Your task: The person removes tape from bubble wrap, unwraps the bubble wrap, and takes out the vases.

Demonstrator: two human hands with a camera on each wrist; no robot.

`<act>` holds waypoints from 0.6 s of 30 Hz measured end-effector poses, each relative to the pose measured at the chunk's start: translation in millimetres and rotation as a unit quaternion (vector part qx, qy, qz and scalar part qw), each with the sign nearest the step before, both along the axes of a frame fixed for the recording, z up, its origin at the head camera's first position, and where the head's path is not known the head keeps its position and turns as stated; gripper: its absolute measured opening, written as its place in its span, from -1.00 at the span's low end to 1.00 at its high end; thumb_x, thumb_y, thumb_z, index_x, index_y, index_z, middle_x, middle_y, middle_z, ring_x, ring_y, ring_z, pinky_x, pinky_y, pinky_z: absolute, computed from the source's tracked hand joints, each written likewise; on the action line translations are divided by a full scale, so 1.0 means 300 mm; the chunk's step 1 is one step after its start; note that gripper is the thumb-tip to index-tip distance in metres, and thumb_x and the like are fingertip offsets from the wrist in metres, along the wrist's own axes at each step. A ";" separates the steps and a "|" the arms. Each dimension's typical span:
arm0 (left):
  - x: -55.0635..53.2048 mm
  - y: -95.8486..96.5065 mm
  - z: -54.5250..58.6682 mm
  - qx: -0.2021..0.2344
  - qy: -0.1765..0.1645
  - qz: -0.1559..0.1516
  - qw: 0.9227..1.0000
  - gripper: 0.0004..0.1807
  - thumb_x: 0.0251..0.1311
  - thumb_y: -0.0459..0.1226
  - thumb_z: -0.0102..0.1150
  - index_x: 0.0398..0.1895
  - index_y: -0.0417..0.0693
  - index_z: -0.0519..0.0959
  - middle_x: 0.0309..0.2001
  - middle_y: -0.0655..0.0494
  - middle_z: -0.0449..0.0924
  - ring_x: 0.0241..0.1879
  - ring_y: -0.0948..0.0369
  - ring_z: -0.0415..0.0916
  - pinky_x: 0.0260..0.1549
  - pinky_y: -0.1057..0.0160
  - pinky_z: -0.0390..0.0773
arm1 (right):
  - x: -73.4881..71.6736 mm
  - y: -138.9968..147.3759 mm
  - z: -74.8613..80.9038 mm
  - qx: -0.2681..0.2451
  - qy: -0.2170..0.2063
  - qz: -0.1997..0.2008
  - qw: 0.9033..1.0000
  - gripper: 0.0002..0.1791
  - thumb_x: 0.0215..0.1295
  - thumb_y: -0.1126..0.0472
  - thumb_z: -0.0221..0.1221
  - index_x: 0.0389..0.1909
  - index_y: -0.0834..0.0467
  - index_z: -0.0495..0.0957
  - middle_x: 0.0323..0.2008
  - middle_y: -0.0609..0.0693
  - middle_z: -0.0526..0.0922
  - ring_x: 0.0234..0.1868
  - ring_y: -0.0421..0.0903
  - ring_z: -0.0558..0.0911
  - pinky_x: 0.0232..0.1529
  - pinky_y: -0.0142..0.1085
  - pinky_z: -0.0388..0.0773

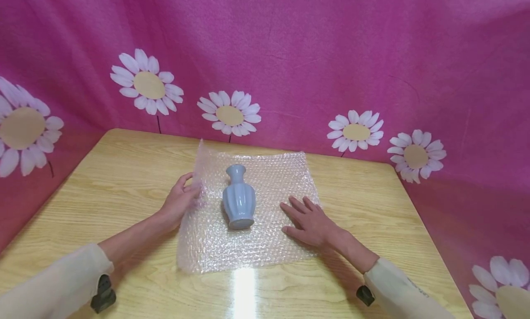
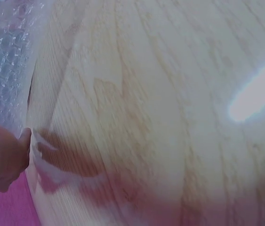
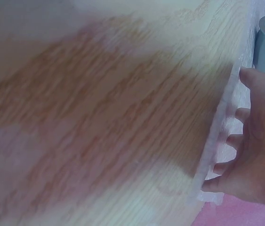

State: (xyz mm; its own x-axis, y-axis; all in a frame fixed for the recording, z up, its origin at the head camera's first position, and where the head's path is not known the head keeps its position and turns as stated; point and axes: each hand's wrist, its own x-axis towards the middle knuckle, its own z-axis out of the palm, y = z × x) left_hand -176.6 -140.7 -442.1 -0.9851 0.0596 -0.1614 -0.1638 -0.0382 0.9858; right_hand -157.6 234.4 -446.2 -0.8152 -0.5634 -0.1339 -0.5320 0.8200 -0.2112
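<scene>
- A light blue vase (image 1: 239, 199) lies on its side just left of the middle of the frame. Its neck points up the frame.
- It rests on a sheet of bubble wrap (image 1: 273, 185), with wrap showing all round it.
- The left hand (image 1: 178, 202) is at the wrap's left edge, which stands up a bit. Some fingers are hidden, so I cannot tell if they pinch it.
- The right hand (image 1: 312, 225) has its fingers spread out on the wrap's right side, holding nothing.
- I think it is best to move the left edge slowly and press the right side down, so the vase won't roll.
- The desk (image 1: 360, 195) has room at the left and right of the frame. Its far edge is near the wrap's top, by a pink cloth (image 1: 290, 57).
</scene>
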 end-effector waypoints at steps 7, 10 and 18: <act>-0.007 -0.012 -0.003 -0.040 0.006 -0.013 0.999 -0.32 0.42 -0.32 -0.05 0.55 -0.15 0.00 0.21 -0.34 0.43 -0.29 0.24 0.53 -0.31 0.32 0.57 | 0.002 -0.002 0.003 0.000 -0.005 0.001 1.000 -0.24 0.48 -0.25 -0.03 0.57 0.00 0.12 0.54 0.18 0.03 0.49 0.38 -0.07 0.37 0.34 0.00; -0.014 -0.017 -0.002 -0.067 0.013 -0.018 0.997 -0.30 0.42 -0.37 -0.09 0.57 -0.17 -0.04 0.26 -0.38 0.37 -0.18 0.18 0.51 -0.27 0.32 0.55 | 0.001 -0.003 0.004 -0.002 -0.007 -0.001 1.000 -0.24 0.48 -0.26 -0.04 0.57 0.00 0.12 0.54 0.18 0.03 0.50 0.38 -0.07 0.36 0.35 0.00; -0.014 -0.024 -0.006 -0.141 0.064 -0.034 0.987 -0.28 0.39 -0.42 -0.14 0.58 -0.19 -0.08 0.39 -0.37 0.26 0.21 -0.14 0.39 0.07 0.09 0.48 | 0.003 -0.003 0.009 -0.002 -0.005 -0.002 1.000 -0.24 0.47 -0.25 -0.03 0.56 0.01 0.13 0.54 0.18 0.04 0.49 0.39 -0.05 0.35 0.36 0.02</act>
State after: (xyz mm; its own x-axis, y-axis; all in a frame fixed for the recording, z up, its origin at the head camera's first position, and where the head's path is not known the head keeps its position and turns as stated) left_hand -180.7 -147.8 -443.9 -0.9937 0.0968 -0.0558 -0.0302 0.2482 0.9682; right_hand -156.8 233.4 -443.5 -0.8159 -0.5609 -0.1403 -0.5267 0.8211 -0.2198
